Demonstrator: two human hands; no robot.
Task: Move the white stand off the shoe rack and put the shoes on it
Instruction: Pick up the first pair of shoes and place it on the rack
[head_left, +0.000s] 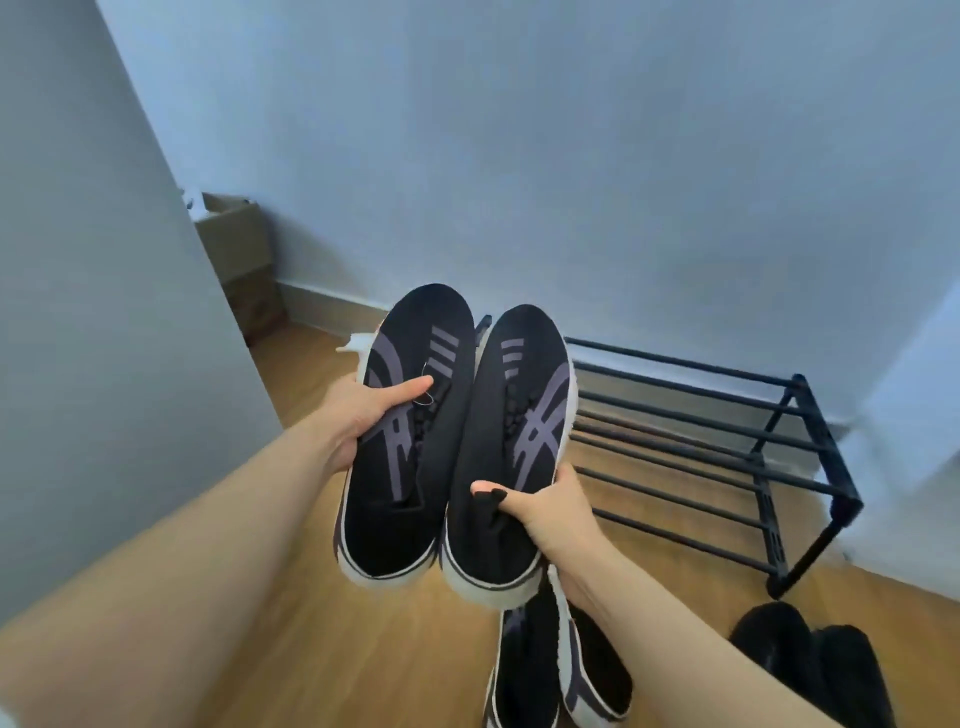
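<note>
A person's left hand (363, 410) grips one black knit sneaker with purple stripes and a white sole (410, 431), while the right hand (556, 512) clasps its matching black knit sneaker (511, 447) at the collar, both raised above the wooden floor (291, 597). The black metal-bar shoe rack (727, 452) stands right against the far wall. Another similar pair (550, 670) lies on the near floor, beside dark fuzzy slippers (810, 665).
</note>
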